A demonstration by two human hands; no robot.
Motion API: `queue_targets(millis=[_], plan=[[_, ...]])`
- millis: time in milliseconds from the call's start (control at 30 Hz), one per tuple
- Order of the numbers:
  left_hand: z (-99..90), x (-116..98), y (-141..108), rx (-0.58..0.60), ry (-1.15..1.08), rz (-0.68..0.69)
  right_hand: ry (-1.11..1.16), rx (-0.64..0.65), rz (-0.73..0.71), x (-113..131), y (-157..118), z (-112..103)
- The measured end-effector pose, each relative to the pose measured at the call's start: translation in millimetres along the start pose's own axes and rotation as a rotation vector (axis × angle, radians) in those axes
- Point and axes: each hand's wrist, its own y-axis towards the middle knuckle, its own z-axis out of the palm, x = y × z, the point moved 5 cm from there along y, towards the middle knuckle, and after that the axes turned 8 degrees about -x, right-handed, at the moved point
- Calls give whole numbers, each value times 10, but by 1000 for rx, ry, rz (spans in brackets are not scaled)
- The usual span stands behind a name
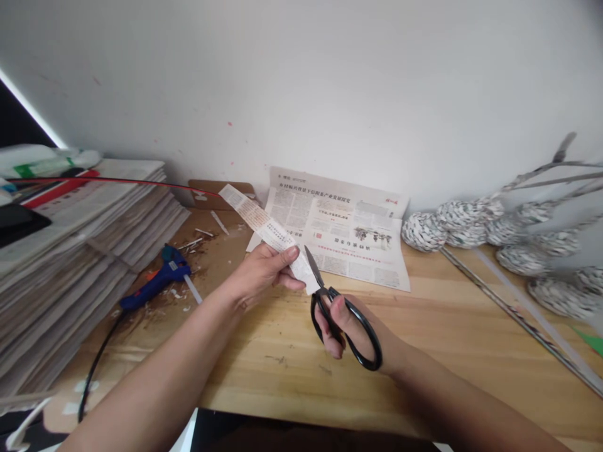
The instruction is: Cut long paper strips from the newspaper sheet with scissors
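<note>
My left hand (pixel 268 270) pinches a long, folded newspaper strip (pixel 259 220) between thumb and fingers, near its lower end. The strip slants up and left, away from me. In my right hand (pixel 351 323) is a pair of scissors (pixel 370 342) with black handles, thumb and fingers through the loops. Their dark blades point up and left and lie at the strip's near end; whether they touch the paper I cannot tell. Just behind both hands, a printed newspaper sheet (pixel 377 263) lies on the wooden table (pixel 264 364), its far edge by the wall.
On the left, a tall newspaper stack (pixel 108 251) stands beside a blue glue gun (pixel 155 285) with a black cord. Scraps and small white sticks litter the cardboard around it. Several braided paper bundles (pixel 424 231) lie at right, near a long thin rod (pixel 509 307). A white wall (pixel 301 94) rises behind.
</note>
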Motion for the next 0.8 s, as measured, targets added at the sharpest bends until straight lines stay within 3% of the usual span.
queue_targets(millis=[467, 800], plan=[[-122, -128, 17, -143, -128, 31, 14, -26, 61, 13, 19, -33], [-46, 5, 8, -83, -111, -14, -18, -5, -28, 8, -5, -42]])
